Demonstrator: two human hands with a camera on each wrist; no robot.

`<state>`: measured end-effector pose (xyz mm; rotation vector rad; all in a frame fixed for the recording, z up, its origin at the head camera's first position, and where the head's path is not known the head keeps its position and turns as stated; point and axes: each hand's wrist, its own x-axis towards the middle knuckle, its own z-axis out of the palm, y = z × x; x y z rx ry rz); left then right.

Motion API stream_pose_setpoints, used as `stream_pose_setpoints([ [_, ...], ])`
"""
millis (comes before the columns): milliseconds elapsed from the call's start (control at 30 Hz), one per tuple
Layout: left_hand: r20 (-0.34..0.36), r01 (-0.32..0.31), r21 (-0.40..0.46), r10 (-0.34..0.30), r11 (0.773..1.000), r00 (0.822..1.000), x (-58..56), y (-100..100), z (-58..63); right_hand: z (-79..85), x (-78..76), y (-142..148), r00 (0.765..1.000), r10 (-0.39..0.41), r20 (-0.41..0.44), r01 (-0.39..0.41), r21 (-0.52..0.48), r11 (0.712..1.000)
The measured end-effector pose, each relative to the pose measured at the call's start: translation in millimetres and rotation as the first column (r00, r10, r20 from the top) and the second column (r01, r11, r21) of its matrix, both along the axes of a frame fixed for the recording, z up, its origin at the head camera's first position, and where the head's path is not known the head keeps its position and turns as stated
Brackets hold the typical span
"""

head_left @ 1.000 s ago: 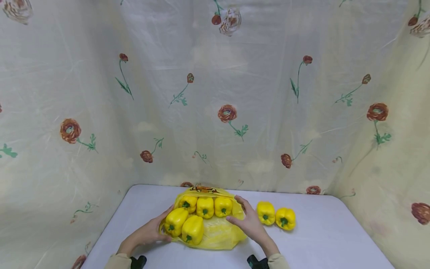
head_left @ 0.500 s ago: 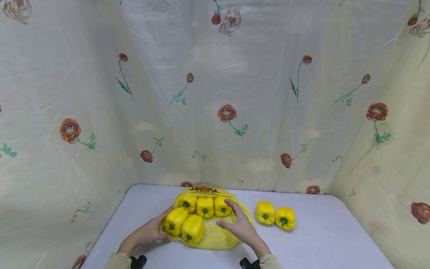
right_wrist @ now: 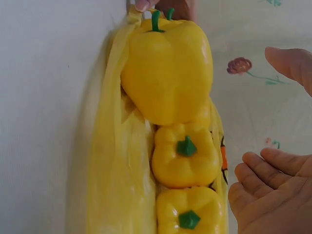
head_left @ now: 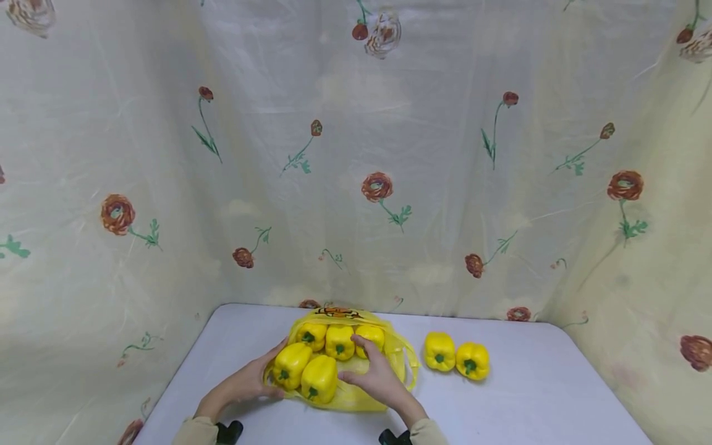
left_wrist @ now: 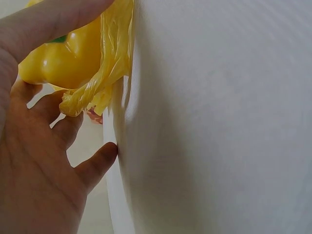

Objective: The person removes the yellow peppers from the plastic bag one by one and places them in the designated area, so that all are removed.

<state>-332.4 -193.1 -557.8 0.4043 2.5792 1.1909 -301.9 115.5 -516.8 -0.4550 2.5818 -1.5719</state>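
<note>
A yellow plastic bag (head_left: 358,402) lies on its side with its mouth facing me. Several yellow bell peppers are in it: two in front, one of them a large front pepper (head_left: 319,380), and a row of three behind. My left hand (head_left: 247,380) holds the bag's left side, its thumb and fingers around the left pepper (left_wrist: 73,56) and the bunched plastic. My right hand (head_left: 381,375) hovers over the right part of the bag, thumb and fingers spread, nothing between them. It partly covers the right back pepper (head_left: 371,337). The fingers (right_wrist: 265,175) show apart from the peppers.
Two more yellow bell peppers, a left one (head_left: 439,351) and a right one (head_left: 473,361), stand side by side right of the bag. The white table (head_left: 534,395) ends at a flower-patterned curtain (head_left: 428,204) behind and at both sides.
My right hand has moved left from the bag's right edge, over the bag toward the front peppers. The bag's right side, with its handle loop, has come into view. The left hand stays put.
</note>
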Motion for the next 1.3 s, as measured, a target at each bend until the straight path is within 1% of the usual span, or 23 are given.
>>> stream_pose_setpoints([
  [233,0.001,-0.005,-0.003,0.005,1.000,1.000,1.6,1,0.6,-4.1,0.1,-16,0.999,0.033,0.028,-0.033,-0.022,0.999],
  [433,0.006,-0.013,-0.012,0.014,1.000,1.000,2.6,1,0.8,-9.3,0.2,-27,0.998,0.036,0.047,-0.036,-0.017,0.999],
  [667,-0.003,-0.002,-0.020,0.002,1.000,1.000,3.4,0,2.5,-18.1,-1.1,-39,0.997,0.031,0.074,-0.031,-0.005,1.000],
  [900,-0.002,0.001,-0.023,-0.001,1.000,1.000,2.8,1,2.7,-25.4,-0.8,-46,0.996,0.064,0.065,-0.064,0.001,0.998],
  [1067,-0.004,0.000,-0.026,0.000,1.000,1.000,2.3,1,2.0,-27.7,-0.4,-51,0.994,0.066,0.091,-0.065,-0.010,0.998],
  [1300,-0.017,0.018,-0.020,-0.019,1.000,1.000,1.9,-1,1.3,-32.7,-2.1,-52,0.992,0.057,0.111,-0.057,-0.004,0.998],
])
